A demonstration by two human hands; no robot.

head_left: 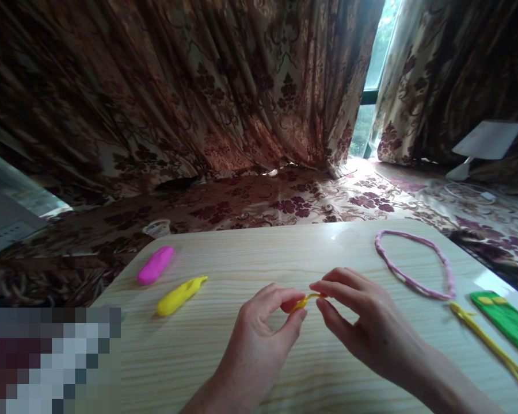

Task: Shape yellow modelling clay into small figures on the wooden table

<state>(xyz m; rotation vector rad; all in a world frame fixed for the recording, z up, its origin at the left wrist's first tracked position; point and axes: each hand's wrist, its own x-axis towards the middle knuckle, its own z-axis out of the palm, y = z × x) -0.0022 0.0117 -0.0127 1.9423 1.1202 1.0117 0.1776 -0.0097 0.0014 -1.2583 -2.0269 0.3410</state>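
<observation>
Left hand (265, 330) has its thumb and index finger clamped on one end of a thin, bright-yellow strand of soft, clay-like material (309, 298), held over the table's near half. Right hand (366, 307) has its fingertips at the strand's other end, thumb just below (whether they press together, one cannot tell).

Brown, flower-patterned curtains (224, 86) hang across the back, above a surface covered in similar flowered fabric (293, 201). Nearer stands the pale wood-grain table (224, 356) with rounded far corners. A small lamp with a white shade (487, 140) stands on the fabric, far right.

On the table's right lies a twisted pinkish-purple loop (444, 260); nearer is a flat green slab (507, 325) (two yellow ovals on its far end), cut off by the view's edge. A slender yellow forked piece (486, 333) lies between slab and hands, its far end close to the loop. Leftward are a smooth yellow lump with a pointed tip (179, 297) and, beyond it, a smaller, rounded bright-pink lump (155, 265).
</observation>
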